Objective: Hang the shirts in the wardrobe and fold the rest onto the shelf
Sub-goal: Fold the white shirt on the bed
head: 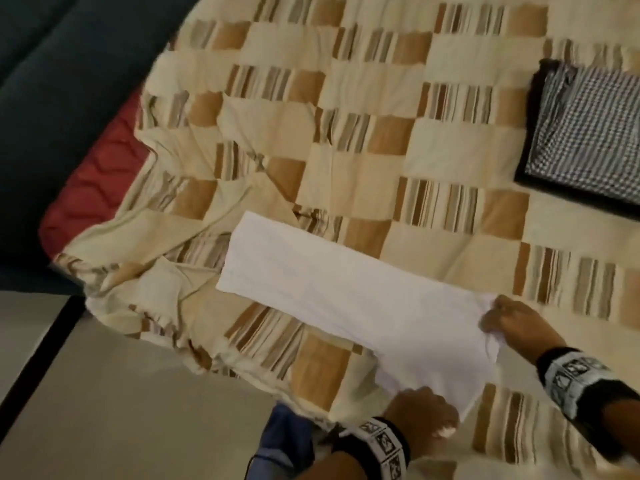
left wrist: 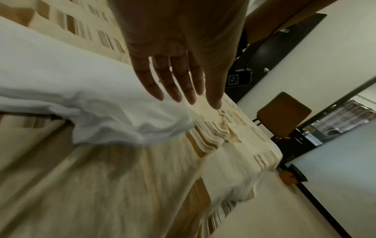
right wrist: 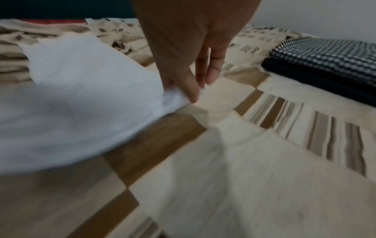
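A white garment (head: 346, 299), folded into a long strip, lies slantwise on the checked quilt (head: 381, 133) of a bed. My right hand (head: 509, 317) pinches its near right corner between thumb and forefinger, and in the right wrist view that corner (right wrist: 175, 98) is bunched and lifted a little off the quilt. My left hand (head: 422, 410) is at the garment's near left corner by the bed's edge. Seen from the left wrist, its fingers (left wrist: 177, 83) are straight and spread over the white cloth (left wrist: 61, 80). Whether they touch it is not clear.
A folded black-and-white checked garment (head: 588, 133) lies on a dark folded one at the far right of the bed (right wrist: 325, 54). The quilt is rumpled at the left, baring a red mattress (head: 93, 188). A brown chair (left wrist: 282, 114) stands beyond the bed's foot.
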Tool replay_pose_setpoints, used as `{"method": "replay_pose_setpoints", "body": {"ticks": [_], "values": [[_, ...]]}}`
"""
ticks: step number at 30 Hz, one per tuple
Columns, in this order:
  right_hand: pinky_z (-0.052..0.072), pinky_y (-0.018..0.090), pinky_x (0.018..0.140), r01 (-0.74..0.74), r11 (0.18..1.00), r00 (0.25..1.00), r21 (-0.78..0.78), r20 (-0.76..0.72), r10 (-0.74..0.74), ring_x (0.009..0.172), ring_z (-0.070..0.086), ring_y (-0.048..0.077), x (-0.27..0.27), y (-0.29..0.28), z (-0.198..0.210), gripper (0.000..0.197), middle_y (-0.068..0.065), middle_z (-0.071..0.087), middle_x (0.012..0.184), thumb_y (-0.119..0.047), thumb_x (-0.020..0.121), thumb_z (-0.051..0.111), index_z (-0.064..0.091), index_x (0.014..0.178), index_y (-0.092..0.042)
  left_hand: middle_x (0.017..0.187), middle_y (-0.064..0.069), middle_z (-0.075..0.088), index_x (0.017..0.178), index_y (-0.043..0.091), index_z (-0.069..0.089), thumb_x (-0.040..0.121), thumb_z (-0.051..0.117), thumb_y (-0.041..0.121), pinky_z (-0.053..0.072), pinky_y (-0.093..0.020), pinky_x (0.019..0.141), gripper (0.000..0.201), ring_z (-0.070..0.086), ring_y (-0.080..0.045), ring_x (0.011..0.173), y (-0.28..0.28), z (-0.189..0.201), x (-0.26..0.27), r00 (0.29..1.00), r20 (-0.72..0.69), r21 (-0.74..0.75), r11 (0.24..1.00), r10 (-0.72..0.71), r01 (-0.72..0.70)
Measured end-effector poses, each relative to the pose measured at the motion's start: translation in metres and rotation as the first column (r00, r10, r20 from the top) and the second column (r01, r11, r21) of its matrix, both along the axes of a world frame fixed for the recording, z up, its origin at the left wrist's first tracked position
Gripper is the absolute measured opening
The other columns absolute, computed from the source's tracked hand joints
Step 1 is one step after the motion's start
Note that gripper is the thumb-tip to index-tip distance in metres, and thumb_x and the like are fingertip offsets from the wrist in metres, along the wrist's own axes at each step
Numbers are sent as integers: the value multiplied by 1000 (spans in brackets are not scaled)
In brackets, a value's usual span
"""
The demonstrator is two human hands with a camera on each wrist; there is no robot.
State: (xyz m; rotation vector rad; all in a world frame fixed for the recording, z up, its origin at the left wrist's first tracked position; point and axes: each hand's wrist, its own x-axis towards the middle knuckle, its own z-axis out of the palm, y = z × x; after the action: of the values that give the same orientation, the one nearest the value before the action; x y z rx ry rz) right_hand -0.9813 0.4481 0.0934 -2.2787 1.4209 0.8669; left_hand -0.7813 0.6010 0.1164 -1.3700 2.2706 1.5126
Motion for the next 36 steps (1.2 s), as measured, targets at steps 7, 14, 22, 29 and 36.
{"method": "replay_pose_setpoints", "body": {"ticks": [7,14,22,29,36], "values": [[55,49,61,240,964,892,-117,418,-171,80,67,39,-6,69,-60,72,16,71,97,20,34,75,72,99,-8,99,-14,66,100,6,67,91,40,23,45,-33,75,33,61,-30,90,25,-40,47,992,30,-23,993,119,-118],[52,34,61,278,910,749,-309,662,-4,77,66,29,155,100,-75,34,8,71,91,-1,62,65,72,94,-9,86,-9,66,90,16,64,86,36,39,48,-36,68,37,60,-27,77,0,-62,224,796,192,-135,819,574,-558],[51,32,55,256,915,793,-312,609,-14,72,62,27,304,103,-107,28,8,66,86,-9,63,74,68,90,-9,103,-11,62,118,6,53,87,64,23,46,-36,84,37,59,-28,95,-67,-102,367,436,188,-138,463,880,-875],[50,29,48,350,870,822,-348,559,-107,71,58,23,318,101,-115,16,6,61,83,-17,75,72,64,87,-10,86,-6,57,91,9,55,87,64,22,37,-27,73,16,53,-24,83,-100,-116,376,339,197,-119,365,920,-923],[48,27,45,399,856,813,-327,557,-166,71,61,24,320,101,-110,40,7,64,81,0,50,88,69,85,-8,76,-21,61,82,4,57,89,59,14,43,-32,68,13,55,-27,73,-82,-122,385,333,65,-142,339,941,-930]]}}
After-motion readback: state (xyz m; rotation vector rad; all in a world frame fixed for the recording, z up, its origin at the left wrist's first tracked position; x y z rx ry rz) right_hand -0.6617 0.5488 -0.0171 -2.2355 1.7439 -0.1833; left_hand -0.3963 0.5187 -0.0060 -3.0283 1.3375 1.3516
